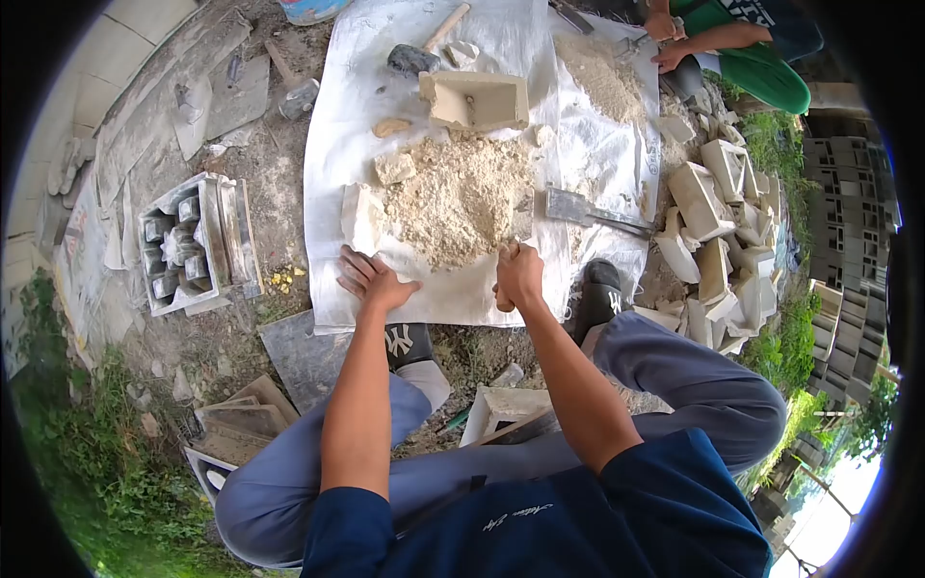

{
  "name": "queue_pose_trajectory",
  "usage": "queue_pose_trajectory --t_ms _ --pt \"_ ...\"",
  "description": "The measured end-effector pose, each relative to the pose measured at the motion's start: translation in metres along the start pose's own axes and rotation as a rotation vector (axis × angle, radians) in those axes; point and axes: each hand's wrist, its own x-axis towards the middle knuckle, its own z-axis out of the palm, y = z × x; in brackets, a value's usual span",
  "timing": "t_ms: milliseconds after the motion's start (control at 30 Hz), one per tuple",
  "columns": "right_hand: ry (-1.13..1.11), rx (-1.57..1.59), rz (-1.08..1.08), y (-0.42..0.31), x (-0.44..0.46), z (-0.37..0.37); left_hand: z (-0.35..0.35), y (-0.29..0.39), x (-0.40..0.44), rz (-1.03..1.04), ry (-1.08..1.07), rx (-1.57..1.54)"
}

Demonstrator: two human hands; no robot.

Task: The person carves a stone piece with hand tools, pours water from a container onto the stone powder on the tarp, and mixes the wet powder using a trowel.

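Note:
My left hand (374,281) lies with fingers spread on the white woven sheet (337,116), just below a pale broken block piece (362,218). My right hand (520,275) is closed at the lower right edge of a heap of crumbled, sandy rubble (453,197). Its fingers wrap a handle, and a narrow greyish blade (522,217) seems to reach from it into the heap; most of this tool is hidden. Above the heap sits a broken hollow block (477,101). To the right lies a flat metal tool with a wide blade (570,206).
A hammer (414,60) lies at the top of the sheet, another mallet (299,98) on the ground left. A metal block mould (183,246) stands at left. Broken blocks (708,200) pile up at right. Another person's hands (665,39) work at upper right.

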Motion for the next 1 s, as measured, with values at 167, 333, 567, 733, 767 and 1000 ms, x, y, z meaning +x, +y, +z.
queue_pose_trajectory --t_ms 167,333,567,733,767,1000 --pt "0.01 -0.266 -0.366 -0.003 -0.011 0.009 -0.004 0.002 0.0 -0.014 -0.012 0.005" --pt "0.081 -0.443 -0.372 0.011 0.002 -0.041 -0.004 0.001 0.002 -0.008 -0.01 0.013" --pt "0.196 -0.544 -0.273 -0.035 0.085 -0.078 -0.006 0.0 -0.002 0.017 0.008 0.008" --pt "-0.121 -0.49 -0.403 -0.072 0.077 -0.046 -0.004 0.0 0.001 -0.002 -0.035 0.014" --pt "-0.102 -0.494 -0.442 -0.066 0.078 -0.035 -0.006 0.0 0.002 -0.002 -0.045 0.018" --pt "-0.105 -0.724 -0.837 -0.069 0.074 -0.062 -0.005 -0.002 0.001 -0.002 -0.028 0.005"
